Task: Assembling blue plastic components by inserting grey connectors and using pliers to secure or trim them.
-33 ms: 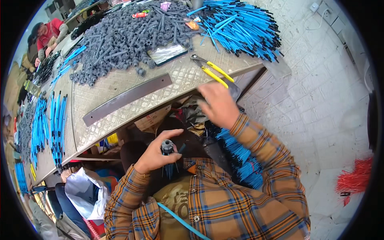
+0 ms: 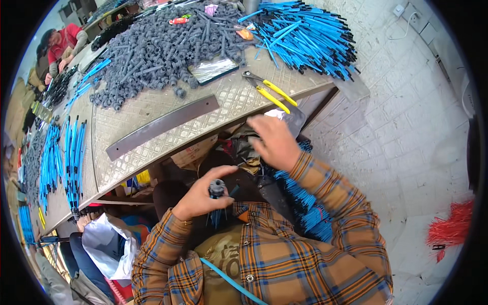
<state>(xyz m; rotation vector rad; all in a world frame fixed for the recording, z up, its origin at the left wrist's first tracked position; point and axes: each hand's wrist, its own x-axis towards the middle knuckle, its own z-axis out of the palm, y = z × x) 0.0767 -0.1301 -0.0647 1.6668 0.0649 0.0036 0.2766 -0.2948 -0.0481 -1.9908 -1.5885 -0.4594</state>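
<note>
grey fittings (image 2: 152,56) heaped behind metal bar (image 2: 162,126); yellow-handled pliers (image 2: 273,99) near right hand (image 2: 277,142)

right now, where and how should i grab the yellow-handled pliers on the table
Probably by both yellow handles, coming with the right hand from the near edge of the table: they splay toward that side, while the metal head points away.
</note>
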